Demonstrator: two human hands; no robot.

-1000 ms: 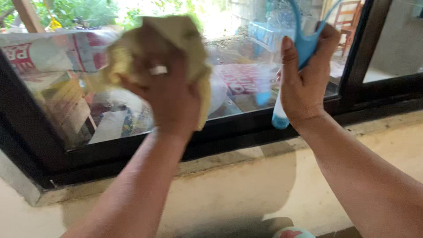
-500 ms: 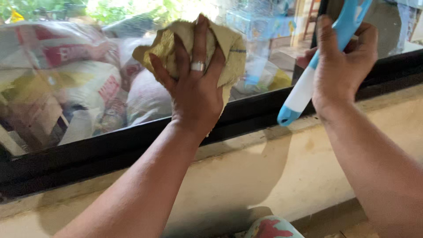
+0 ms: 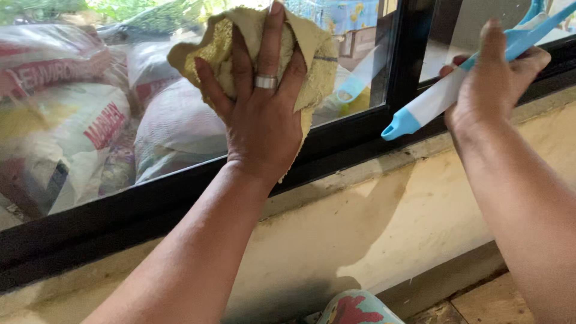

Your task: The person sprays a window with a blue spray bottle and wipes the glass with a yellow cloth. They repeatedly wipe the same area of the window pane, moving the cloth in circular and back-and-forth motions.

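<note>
My left hand (image 3: 261, 102), a ring on one finger, presses a crumpled yellow cloth (image 3: 318, 57) flat against the window glass (image 3: 120, 78), fingers spread over it. My right hand (image 3: 495, 81) grips a blue and white squeegee handle (image 3: 429, 102), held slanted beside the black window frame's upright bar (image 3: 405, 54); its blue end points down-left above the sill. The squeegee's head runs out of view at the top right.
The black frame's bottom rail (image 3: 138, 207) runs along a stained cream wall (image 3: 336, 240). Behind the glass lie several white sacks (image 3: 174, 126) with red print. A flower-patterned cloth (image 3: 354, 309) shows at the bottom edge, and wooden floor (image 3: 486, 303) at the lower right.
The view has shifted left along the window, so the upright bar now stands between my hands. The cloth hand stays pressed on the glass; the squeegee handle has tilted flatter.
</note>
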